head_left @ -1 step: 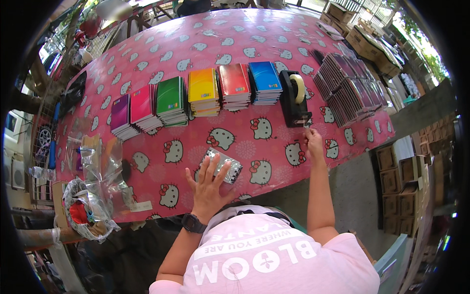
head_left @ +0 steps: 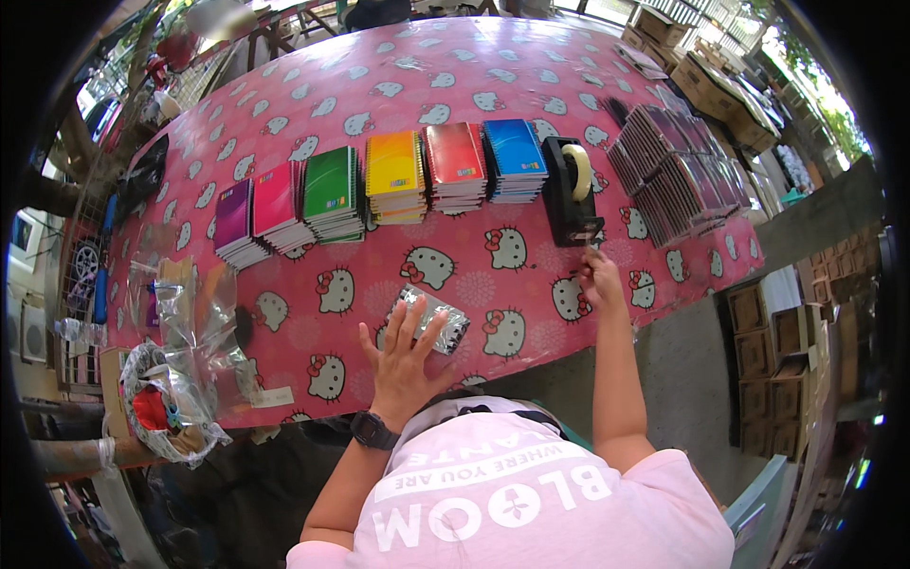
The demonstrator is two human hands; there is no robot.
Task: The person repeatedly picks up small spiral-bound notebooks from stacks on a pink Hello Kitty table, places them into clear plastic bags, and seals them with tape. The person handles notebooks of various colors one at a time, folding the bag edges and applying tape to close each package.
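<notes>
My left hand [head_left: 406, 368] lies with its fingers spread over a small, shiny plastic-wrapped pack [head_left: 455, 329], pressing it to the table near the front edge. What is inside the wrap is mostly hidden by glare and my fingers. Further right, my right hand [head_left: 602, 281] is closed in a pinch at the front end of a black tape dispenser [head_left: 561, 211], on the end of the tape. A pale roll of tape [head_left: 580, 169] sits in that dispenser.
Stacks of spiral notebooks stand in a row, from purple notebooks [head_left: 234, 220] to blue notebooks [head_left: 515, 150]. Wrapped dark packs [head_left: 678, 166] are piled at the right. Loose plastic bags [head_left: 194, 318] and a patterned bin [head_left: 142, 365] are at the left. Cartons [head_left: 754, 356] stand beyond the table's right edge.
My right hand has shifted very slightly at the dispenser's front, its fingers a little more curled. The left hand and the pack have stayed in place.
</notes>
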